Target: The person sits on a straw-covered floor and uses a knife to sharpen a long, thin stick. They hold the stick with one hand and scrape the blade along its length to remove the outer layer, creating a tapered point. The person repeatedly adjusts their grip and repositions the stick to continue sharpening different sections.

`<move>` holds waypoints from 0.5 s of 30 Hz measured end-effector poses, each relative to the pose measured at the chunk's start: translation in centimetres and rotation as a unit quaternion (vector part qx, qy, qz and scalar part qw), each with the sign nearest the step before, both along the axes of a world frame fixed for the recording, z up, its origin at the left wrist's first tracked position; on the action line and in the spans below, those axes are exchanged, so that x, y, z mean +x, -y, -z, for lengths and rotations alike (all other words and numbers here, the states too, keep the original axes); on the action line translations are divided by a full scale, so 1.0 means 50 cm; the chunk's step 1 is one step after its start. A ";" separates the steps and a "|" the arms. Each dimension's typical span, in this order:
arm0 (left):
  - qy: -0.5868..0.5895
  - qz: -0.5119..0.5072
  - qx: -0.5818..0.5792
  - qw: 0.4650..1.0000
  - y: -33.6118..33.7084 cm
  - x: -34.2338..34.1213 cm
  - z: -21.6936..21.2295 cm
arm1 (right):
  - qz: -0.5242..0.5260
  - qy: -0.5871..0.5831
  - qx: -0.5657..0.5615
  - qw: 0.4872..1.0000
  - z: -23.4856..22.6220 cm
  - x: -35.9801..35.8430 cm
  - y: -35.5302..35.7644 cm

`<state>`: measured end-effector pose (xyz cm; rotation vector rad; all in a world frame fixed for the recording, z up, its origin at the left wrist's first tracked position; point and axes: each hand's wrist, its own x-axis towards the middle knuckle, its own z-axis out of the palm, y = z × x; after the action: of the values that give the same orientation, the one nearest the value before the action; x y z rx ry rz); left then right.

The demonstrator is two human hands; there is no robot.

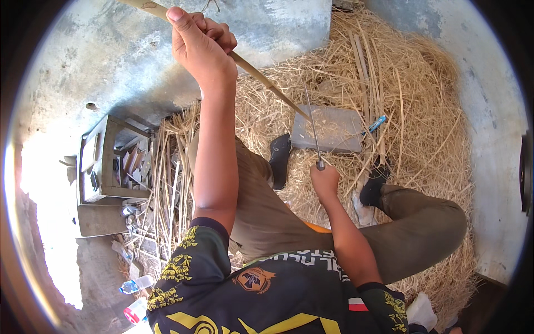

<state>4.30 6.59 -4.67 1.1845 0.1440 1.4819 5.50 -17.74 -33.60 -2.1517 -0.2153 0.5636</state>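
Note:
My left hand (203,47), raised at the upper left, is closed around a long bamboo strip (261,78). The strip slants down to the right, and its lower end meets a grey stone block (334,131) on the floor. My right hand (325,181) grips the handle of a long, thin knife (315,131). Its blade points away from me, its middle beside the strip's lower end; whether the two touch, I cannot tell. A blue cutter knife (376,124) lies at the block's right edge.
Straw-like shavings (428,128) cover the floor. My feet in black socks (281,158) flank the block. A wooden cabinet (114,158) stands left, beside a heap of thin strips (167,183). A plastic bottle (136,284) lies lower left. Concrete walls (267,28) enclose the far side.

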 end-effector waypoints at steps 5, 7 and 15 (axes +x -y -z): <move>-0.019 -0.026 -0.006 0.999 0.016 0.002 -0.009 | 0.006 0.068 0.172 0.983 -0.090 0.012 -0.029; -0.017 -0.019 -0.013 1.000 0.014 0.005 -0.004 | -0.010 0.058 0.124 0.990 -0.033 0.002 -0.009; -0.015 0.004 0.010 1.000 0.008 0.000 -0.006 | 0.024 -0.092 -0.120 0.988 0.048 0.009 0.029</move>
<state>4.28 6.17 -4.36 1.2223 0.1450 1.4633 5.93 -19.18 -35.98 -2.3119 0.0081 0.7897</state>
